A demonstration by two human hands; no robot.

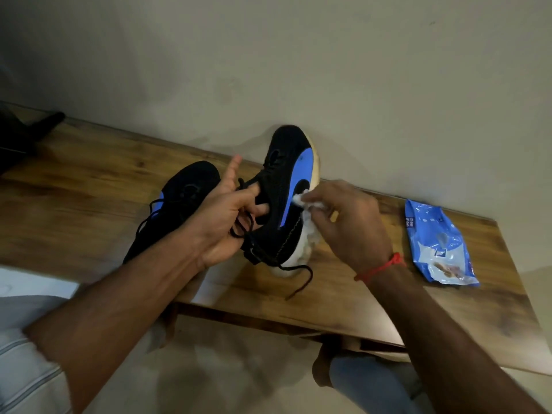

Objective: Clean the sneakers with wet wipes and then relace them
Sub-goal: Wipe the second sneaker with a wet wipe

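Right grip (pixel 343 218) with wipe (pixel 301 201) against sneaker (pixel 283 192) above wooden bench (pixel 89 186).

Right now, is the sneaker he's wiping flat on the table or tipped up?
Tipped up. The left hand holds the sneaker on its side, white sole turned right, while the right hand presses a wipe against it.
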